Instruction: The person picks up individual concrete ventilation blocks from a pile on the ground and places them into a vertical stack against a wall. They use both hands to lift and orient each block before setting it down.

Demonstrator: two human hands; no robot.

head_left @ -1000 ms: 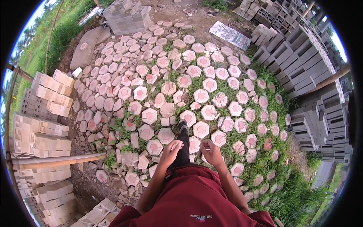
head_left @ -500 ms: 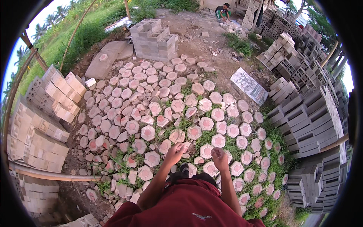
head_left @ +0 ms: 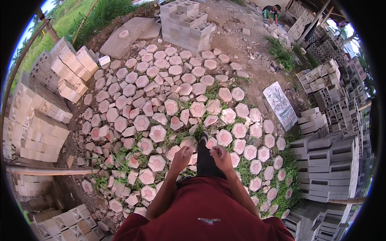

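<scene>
Block stacks hemmed in the ground on both sides: pale blocks (head_left: 36, 128) on the left, and grey hollow blocks (head_left: 321, 164) on the right. A pole (head_left: 52, 171) reached in from the left edge across the front of the pale ones. At the far side a tall grey stack (head_left: 177, 28) rose just beyond the paving, with a flat slab (head_left: 116, 44) to its left and a small white block (head_left: 104, 60) nearer than the slab. On the far right lay a printed sheet (head_left: 280, 106), and beyond it a person (head_left: 271, 15) crouched. Broken stones (head_left: 138, 94) cluttered the gaps on the left, while grass (head_left: 291, 176) filled many on the right.

The paving stones (head_left: 157, 133) spread over the ground ahead and to both sides, many six-sided, pale grey with a pinkish middle, set unevenly; several were chipped. A dark shoe (head_left: 204, 138) stood among them, between and beyond the hands. The left hand (head_left: 182, 156) and right hand (head_left: 222, 157) hung apart above the stones, fingers curled, nothing visible in either; how tightly they were closed could not be told.
</scene>
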